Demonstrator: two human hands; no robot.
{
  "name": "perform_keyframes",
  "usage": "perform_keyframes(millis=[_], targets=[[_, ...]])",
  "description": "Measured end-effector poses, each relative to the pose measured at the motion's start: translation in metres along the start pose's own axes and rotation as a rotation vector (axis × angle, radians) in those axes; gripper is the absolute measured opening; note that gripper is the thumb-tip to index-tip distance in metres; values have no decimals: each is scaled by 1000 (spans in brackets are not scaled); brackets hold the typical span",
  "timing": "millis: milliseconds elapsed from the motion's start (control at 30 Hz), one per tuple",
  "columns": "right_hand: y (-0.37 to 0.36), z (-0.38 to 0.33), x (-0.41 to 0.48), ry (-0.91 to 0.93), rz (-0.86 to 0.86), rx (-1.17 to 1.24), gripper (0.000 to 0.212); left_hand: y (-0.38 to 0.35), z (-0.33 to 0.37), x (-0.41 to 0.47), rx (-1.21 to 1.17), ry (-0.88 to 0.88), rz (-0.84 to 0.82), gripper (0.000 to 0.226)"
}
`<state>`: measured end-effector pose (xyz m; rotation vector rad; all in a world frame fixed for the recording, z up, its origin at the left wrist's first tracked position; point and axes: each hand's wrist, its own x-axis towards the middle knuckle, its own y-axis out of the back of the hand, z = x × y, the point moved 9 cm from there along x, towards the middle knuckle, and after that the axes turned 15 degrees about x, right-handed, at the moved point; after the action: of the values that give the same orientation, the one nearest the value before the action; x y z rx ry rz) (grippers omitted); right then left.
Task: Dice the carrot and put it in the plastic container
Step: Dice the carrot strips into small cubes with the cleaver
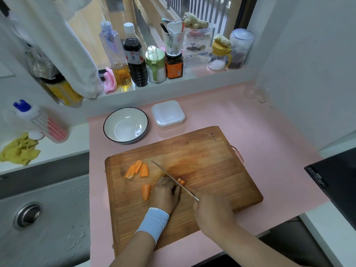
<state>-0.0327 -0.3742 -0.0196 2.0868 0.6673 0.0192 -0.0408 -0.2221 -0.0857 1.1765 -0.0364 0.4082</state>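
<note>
At the far left is a grey sink [48, 218], and a yellow cloth [19, 151] lies on the ledge above it. Next comes a white bowl [126, 125] on the pink mat [260, 132]. The wooden cutting board [212, 170] lies on the mat too, in front of the bowl.

Three carrot pieces [137, 169] lie close together on the left part of the board. One more carrot piece [146, 192] lies alone, just in front of them.

The left hand [166, 193], with a blue wristband [153, 221], rests on the board. Its fingers are bent down over a carrot bit [181, 182], and only the end of the bit peeks out past the blade.

The plastic container [168, 115] sits behind the board, just right of the bowl, with its lid on and no carrot in it.

The knife [169, 175] slants across the board, its blade right against the left fingers. The right hand [213, 211] is wrapped tight round the handle, so the handle is hidden.

At the far right is a black stove top [337, 176].
</note>
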Motion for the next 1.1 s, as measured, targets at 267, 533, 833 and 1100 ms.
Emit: perform_keyframes(millis=[267,533,833,1100], targets=[[-10,20,24,-170,-117,163,26,-1,-4,-3,-53,27,-1,12],[-10,28,30,-197,-136,175,27,8,-5,-2,-154,48,-5,14],[-8,22,26,-165,-117,128,30,8,-9,-12,-38,20,-2,11],[3,10,7,-44,-17,53,27,6,-4,-1,56,10,-67,17]])
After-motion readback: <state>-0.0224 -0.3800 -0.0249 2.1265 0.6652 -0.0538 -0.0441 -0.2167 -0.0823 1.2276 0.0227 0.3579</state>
